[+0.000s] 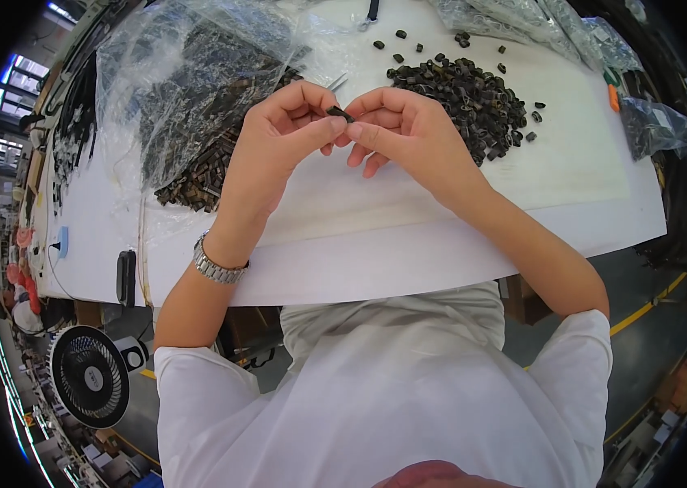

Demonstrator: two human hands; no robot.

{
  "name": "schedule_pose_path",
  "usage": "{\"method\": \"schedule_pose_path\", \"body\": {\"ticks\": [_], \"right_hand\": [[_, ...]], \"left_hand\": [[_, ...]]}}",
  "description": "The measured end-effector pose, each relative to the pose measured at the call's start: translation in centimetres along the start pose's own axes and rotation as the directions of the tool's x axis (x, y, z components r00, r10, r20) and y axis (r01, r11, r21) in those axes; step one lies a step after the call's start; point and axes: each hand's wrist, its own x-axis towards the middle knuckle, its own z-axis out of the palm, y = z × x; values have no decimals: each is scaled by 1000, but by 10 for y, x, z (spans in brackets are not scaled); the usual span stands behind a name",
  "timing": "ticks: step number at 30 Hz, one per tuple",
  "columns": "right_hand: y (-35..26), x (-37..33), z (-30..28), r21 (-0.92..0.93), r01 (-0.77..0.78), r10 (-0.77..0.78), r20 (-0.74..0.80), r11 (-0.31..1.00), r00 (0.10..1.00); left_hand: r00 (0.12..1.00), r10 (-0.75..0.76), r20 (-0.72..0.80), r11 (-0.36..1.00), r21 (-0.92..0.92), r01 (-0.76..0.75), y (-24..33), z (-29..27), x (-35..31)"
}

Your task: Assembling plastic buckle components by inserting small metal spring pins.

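Observation:
Over the middle of the white table [408, 260], my hands meet at their fingertips. Between them is a small black piece [340, 113], too small to make out fully. My left hand [282, 134] pinches it from one side with thumb and forefinger. On the other side, the thumb and forefinger of my right hand [417, 134] close on it too. A pointed silvery tool tip [338, 82] shows just beyond my left fingers; whether that hand holds it I cannot tell. Right of my right hand lies a heap of small black loop-shaped pieces [482, 106].
A clear plastic bag [197, 89] covers part of a heap of dark brownish pieces [197, 175] at left. Black strips [75, 122] lie at the far left edge. More plastic bags [660, 126] lie at right. A black fan [90, 376] stands below the table's left side.

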Motion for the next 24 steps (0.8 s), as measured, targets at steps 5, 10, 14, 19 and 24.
{"method": "schedule_pose_path", "body": {"ticks": [5,10,14,19,24], "right_hand": [[-3,-1,3,62,89,-88,-22,994,996],[-7,-5,-3,-202,180,-196,-58,963,979],[-3,-5,-1,-477,340,-371,31,811,928],[-1,-5,1,-558,468,-490,123,685,863],[-3,-4,-1,-542,528,-504,210,654,838]], "left_hand": [[998,-52,19,998,25,51,2,-3,-7],[997,-71,43,997,45,69,13,-3,-11],[977,-182,107,982,70,175,15,-13,-13],[946,-259,195,963,120,239,17,-19,-12],[914,-325,244,946,88,313,16,-22,-13]]}}
